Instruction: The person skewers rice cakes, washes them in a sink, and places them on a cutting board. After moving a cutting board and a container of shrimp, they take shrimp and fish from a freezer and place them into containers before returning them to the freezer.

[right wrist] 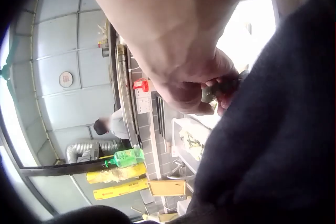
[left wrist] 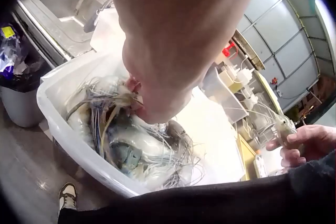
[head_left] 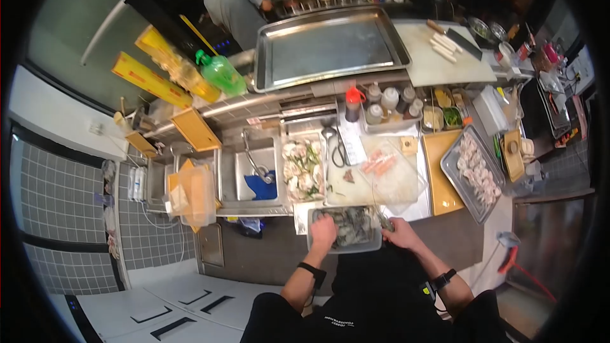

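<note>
A translucent plastic tub [head_left: 357, 248] of raw grey shrimp [head_left: 356, 225] stands at the counter's front edge, close to the person's body. My left hand [head_left: 324, 232] reaches down into its left side, and in the left wrist view its fingertips pinch a shrimp [left wrist: 122, 99] among long feelers. Much of that hand is hidden behind the forearm. Just right of the tub, my right hand [head_left: 399, 235] holds a single shrimp [left wrist: 285, 129] between thumb and fingers, its head and feelers sticking out.
Behind the tub lies a white cutting board [head_left: 346, 194] with pink pieces [head_left: 379, 162] and black scissors [head_left: 338, 151]. A metal tray of shrimp [head_left: 476, 168] is on the right. Left of the board are a pan of shells [head_left: 302, 171] and a sink [head_left: 238, 187]. Another person [head_left: 234, 9] stands beyond.
</note>
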The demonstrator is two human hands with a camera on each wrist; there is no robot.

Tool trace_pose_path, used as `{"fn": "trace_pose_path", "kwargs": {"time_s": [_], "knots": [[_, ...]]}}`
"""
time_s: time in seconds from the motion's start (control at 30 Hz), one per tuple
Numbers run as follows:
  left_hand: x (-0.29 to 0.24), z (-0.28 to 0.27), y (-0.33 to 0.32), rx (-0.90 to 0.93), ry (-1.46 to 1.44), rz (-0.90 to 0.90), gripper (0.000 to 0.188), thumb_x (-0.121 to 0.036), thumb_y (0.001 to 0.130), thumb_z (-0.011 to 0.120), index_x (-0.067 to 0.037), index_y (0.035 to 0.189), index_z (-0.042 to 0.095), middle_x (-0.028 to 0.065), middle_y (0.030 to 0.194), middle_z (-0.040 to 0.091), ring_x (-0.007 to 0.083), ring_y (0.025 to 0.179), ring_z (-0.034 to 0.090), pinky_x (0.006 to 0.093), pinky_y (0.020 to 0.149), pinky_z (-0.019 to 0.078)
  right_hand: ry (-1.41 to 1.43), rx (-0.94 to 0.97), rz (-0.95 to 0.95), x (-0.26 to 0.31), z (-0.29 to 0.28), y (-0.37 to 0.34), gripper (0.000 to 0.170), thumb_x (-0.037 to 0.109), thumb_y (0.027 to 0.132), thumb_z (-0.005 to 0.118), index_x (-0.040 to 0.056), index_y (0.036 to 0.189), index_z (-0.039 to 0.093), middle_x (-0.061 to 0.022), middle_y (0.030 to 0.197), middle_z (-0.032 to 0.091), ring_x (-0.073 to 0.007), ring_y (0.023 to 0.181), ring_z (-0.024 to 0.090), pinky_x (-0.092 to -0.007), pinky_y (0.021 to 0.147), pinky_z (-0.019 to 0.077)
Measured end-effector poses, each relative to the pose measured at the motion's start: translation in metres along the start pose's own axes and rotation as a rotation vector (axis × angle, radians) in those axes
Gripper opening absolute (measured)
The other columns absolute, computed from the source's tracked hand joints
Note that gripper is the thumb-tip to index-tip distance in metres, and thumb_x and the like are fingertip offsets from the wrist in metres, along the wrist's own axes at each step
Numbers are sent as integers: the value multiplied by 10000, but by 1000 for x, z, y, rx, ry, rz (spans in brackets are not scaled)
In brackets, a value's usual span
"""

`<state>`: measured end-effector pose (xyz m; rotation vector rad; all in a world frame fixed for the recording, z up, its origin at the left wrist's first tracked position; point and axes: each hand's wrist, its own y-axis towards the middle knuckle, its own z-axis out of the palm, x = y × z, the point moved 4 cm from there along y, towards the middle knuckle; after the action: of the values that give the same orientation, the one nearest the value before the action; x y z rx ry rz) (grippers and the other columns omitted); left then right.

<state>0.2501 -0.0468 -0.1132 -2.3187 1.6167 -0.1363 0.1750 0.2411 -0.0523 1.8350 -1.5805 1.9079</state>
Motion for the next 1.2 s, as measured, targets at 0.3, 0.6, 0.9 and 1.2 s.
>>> {"fn": "trace_pose_path", "kwargs": {"time_s": [0.3,0.6,0.9,1.2], "knots": [[18,-40,-20,226,-584,-165,470,-451,836,830,-25,1033,804,164,925,799,355,923,779,442,860,618,-89,-59,-253,38,-3,17,378,240,905,779,-71,1108,704,-270,965,746,-380,940,746,-444,856,569],[-1,-89,-60,405,-1106,49,268,-110,992,772,15,1227,743,41,1067,787,101,983,713,274,869,573,-166,151,-582,86,28,25,326,162,943,714,-23,1209,676,-276,1108,735,-456,1038,709,-467,909,555],[-5,-56,-67,431,-1325,-123,285,-198,1004,782,19,1189,779,28,1021,779,47,875,656,228,758,516,-226,299,-520,74,37,23,390,152,846,780,-47,1168,691,-286,1026,713,-435,978,711,-467,850,548],[6,-71,-73,385,-1679,-170,390,-72,968,813,-13,1340,711,96,1087,799,135,1012,742,249,903,579,-161,173,-339,76,25,24,386,244,864,861,-61,1065,734,-292,968,736,-433,927,727,-463,833,556]]}}
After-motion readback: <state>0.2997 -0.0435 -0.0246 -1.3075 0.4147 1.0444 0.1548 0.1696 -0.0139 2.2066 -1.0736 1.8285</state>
